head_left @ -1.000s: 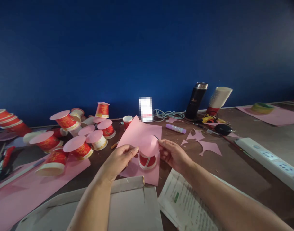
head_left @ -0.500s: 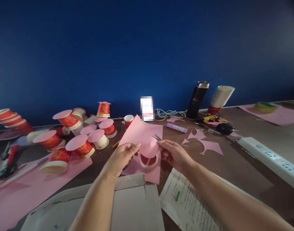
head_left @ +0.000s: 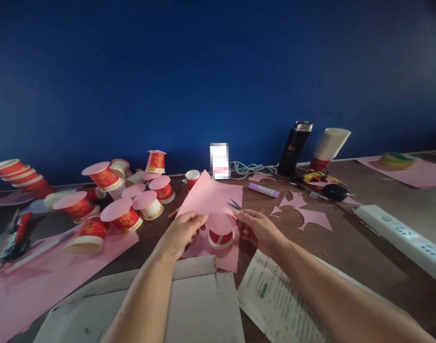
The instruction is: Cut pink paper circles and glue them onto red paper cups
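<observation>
Two bare hands meet near the front edge of the brown wooden bench (head_left: 364, 247), over a sheet of pink paper (head_left: 208, 195) lying flat there. The left hand (head_left: 182, 231) pinches the left rim of a round pink paper disc (head_left: 221, 222) between thumb and fingers, and the right hand (head_left: 255, 227) grips the disc's right rim while also holding small scissors (head_left: 235, 205), whose blades stick up behind the disc. The disc sits on top of an upturned red paper cup (head_left: 220, 237) standing on the pink sheet. Toward the bench's left edge lies a cluster of red paper cups capped with pink discs (head_left: 123, 215). At the back edge stand a black flask (head_left: 294, 148) and, nearer, a purple glue stick (head_left: 263, 190).
</observation>
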A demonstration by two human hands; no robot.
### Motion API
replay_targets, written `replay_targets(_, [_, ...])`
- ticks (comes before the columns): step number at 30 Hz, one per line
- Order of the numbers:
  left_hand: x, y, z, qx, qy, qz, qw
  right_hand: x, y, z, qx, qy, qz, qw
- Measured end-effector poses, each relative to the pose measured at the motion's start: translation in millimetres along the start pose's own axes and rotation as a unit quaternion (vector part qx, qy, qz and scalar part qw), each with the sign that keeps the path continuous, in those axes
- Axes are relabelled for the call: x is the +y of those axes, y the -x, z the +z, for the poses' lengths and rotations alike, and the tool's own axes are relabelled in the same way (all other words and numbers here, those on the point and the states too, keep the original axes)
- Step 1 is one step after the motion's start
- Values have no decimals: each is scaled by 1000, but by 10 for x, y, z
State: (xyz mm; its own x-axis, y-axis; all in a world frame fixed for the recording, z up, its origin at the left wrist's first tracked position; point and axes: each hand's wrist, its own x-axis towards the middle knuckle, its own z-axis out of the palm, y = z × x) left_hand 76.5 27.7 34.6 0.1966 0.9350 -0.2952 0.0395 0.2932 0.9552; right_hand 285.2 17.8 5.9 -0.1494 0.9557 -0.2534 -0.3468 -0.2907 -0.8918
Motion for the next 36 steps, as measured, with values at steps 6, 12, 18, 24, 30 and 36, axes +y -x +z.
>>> replay_targets(6, [-46, -36, -11, 17, -7, 0, 1000, 33, -4, 34, -25, 7, -1, 1000])
replay_targets(12, [-63, -52, -7, 14, 9, -18, 1000, 57, -16, 42, -26, 16, -1, 1000])
replay_targets(18, [-66, -57, 15, 24, 8, -14, 1000, 45, -17, 69, -14, 5, -6, 1000])
replay_targets(24, [-83, -62, 9, 16, 1, -5, 1000, 15, 8, 111, -6, -20, -2, 1000])
replay_targets(30, [-103, -85, 18, 0, -7, 4, 1000, 27, 19, 133, -22, -14, -5, 1000])
replay_targets(36, [-114, -103, 49, 1, 27, 2, 1000, 41, 12, 135, -25, -8, -7, 1000])
